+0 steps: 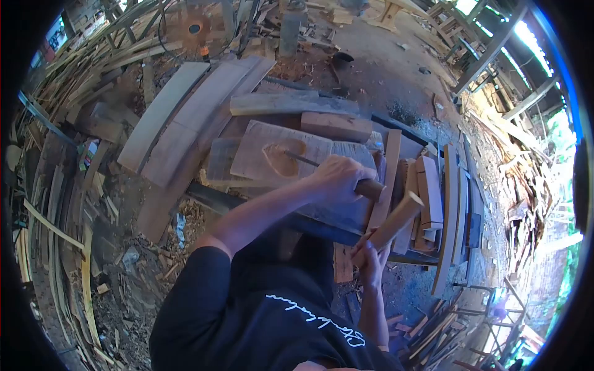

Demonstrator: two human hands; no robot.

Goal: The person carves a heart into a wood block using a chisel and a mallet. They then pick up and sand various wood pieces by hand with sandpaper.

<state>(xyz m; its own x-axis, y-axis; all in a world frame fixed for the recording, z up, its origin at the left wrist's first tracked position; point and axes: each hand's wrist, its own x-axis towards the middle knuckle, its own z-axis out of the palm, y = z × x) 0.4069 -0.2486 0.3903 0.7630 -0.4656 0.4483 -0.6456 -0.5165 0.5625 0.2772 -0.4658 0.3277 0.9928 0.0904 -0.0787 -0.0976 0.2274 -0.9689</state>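
Note:
My left hand (340, 177) is wrapped round the wooden handle (369, 189) of a chisel. The chisel's thin metal shaft (302, 159) points left, its tip at a carved hollow (286, 157) in a pale wooden board (253, 145). The hollow looks heart-shaped. Lower right, my right hand (371, 250) grips a round wooden mallet (397, 221), its pale end tilted up to the right. The mallet is near the chisel handle but apart from it. Part of the right hand's fingers is hidden behind the mallet.
Long planks (198, 117) lie at the left of the board. A wood block (337, 126) and a beam (291, 104) lie behind it. Narrow wood strips (447, 216) stand to the right. Scrap wood and shavings cover the ground around the bench.

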